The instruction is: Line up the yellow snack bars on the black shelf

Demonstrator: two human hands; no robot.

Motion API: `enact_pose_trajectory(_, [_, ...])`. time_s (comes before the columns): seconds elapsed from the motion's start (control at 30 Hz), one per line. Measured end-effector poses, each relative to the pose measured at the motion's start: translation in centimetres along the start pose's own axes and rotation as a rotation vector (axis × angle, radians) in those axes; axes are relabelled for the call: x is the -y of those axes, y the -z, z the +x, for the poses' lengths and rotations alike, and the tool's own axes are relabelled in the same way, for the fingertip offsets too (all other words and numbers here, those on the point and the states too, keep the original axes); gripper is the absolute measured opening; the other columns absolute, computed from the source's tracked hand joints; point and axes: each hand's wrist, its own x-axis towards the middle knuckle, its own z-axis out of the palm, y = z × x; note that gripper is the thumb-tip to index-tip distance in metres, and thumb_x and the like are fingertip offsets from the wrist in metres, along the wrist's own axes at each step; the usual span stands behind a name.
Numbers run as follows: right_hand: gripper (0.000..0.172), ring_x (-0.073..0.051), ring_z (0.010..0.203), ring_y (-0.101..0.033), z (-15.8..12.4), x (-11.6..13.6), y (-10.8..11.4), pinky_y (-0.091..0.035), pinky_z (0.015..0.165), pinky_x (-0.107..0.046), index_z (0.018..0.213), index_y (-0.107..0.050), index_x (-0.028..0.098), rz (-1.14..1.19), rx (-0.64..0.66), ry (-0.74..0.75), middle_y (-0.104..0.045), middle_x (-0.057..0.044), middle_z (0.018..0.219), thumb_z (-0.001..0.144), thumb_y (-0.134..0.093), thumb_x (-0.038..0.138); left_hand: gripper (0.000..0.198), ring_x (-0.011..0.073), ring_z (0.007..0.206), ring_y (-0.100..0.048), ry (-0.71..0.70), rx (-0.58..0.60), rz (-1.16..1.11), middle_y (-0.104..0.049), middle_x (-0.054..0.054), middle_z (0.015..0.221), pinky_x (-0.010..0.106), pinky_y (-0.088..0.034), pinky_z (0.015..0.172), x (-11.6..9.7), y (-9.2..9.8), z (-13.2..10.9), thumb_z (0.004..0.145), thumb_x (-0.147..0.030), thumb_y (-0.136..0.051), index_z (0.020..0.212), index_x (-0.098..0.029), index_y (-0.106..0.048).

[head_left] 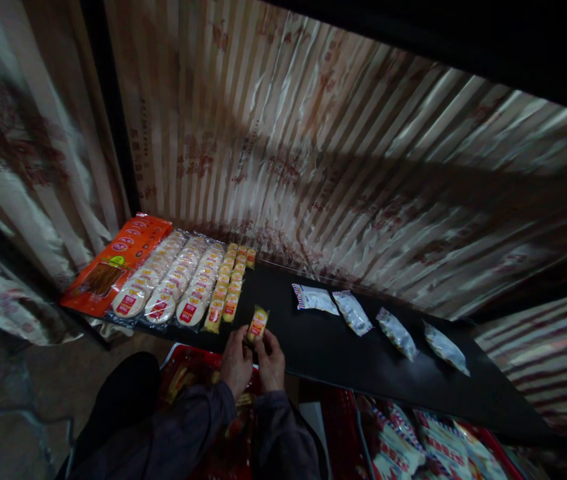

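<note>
A small yellow snack packet (258, 323) with a red label stands over the front part of the black shelf. My left hand (236, 362) pinches its lower left side, and my right hand (270, 360) grips its lower right side. Just left of it, rows of similar yellow packets (216, 305) lie lined up front to back. Beyond those are rows of round white crackers in clear wrappers (190, 307) with red labels. An orange snack bag (118, 260) lies at the shelf's left end.
Several white packets (353, 312) lie spaced along the right half of the black shelf (323, 353). Below its front edge, a red basket (173, 360) holds yellow packets, and another red basket (343, 427) holds white bags. Striped sheeting (313, 133) hangs behind; a dark post (110, 100) rises at left.
</note>
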Motion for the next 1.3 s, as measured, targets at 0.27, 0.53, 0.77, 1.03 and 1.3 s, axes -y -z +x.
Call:
enact_pose_trajectory(0.27, [0.044,-0.024,0.096,-0.068,3.8,-0.6,-0.3,-0.05,0.09,-0.035,0.102,-0.068,0.019,-0.076,0.013,0.036,-0.074,-0.007,0.102,0.068,-0.069,0.047,0.045,0.0169,0.122,-0.055,-0.021,0.03,0.024,-0.059,0.011,0.127,0.032,-0.037,0.112,-0.8,-0.9,2.3,0.079,-0.009,-0.042,0.118,-0.014,-0.062])
enact_pose_trajectory(0.53, [0.042,-0.023,0.094,-0.068,6.2,-0.9,-1.5,-0.051,0.086,-0.033,0.103,-0.07,0.02,-0.055,0.019,0.071,-0.075,-0.007,0.102,0.07,-0.067,0.046,0.043,0.0177,0.136,-0.043,0.002,0.056,-0.026,-0.05,0.012,0.143,0.035,-0.028,0.119,-1.1,-2.3,4.1,0.09,-0.023,-0.039,0.126,-0.014,-0.059])
enact_pose_trajectory(0.77, [0.047,-0.022,0.091,-0.067,7.3,-1.2,-2.5,-0.05,0.087,-0.035,0.109,-0.068,0.016,-0.1,-0.005,0.15,-0.073,-0.009,0.103,0.071,-0.063,0.045,0.043,0.019,0.14,-0.038,0.022,0.052,-0.009,-0.045,0.012,0.148,0.036,-0.025,0.12,-0.6,-3.0,5.3,0.092,-0.026,-0.039,0.128,-0.013,-0.058])
enact_pose_trajectory(1.03, [0.041,-0.023,0.092,-0.061,7.9,-0.8,-2.9,-0.047,0.087,-0.033,0.109,-0.071,0.022,-0.367,-0.037,0.196,-0.074,-0.006,0.099,0.073,-0.059,0.038,0.042,0.0185,0.141,-0.036,0.069,0.023,-0.05,-0.04,0.012,0.151,0.034,-0.026,0.12,0.2,-3.8,6.5,0.094,-0.029,-0.039,0.129,-0.014,-0.056])
enact_pose_trajectory(1.3, [0.04,-0.021,0.102,-0.064,10.6,-1.1,-3.7,-0.049,0.092,-0.031,0.122,-0.063,0.022,-0.555,0.034,0.282,-0.071,-0.006,0.113,0.084,-0.054,0.03,0.051,0.0278,0.135,-0.045,-0.072,0.008,0.125,-0.058,0.01,0.135,0.04,-0.035,0.117,-0.2,-7.7,9.4,0.089,-0.027,-0.048,0.139,-0.019,-0.05])
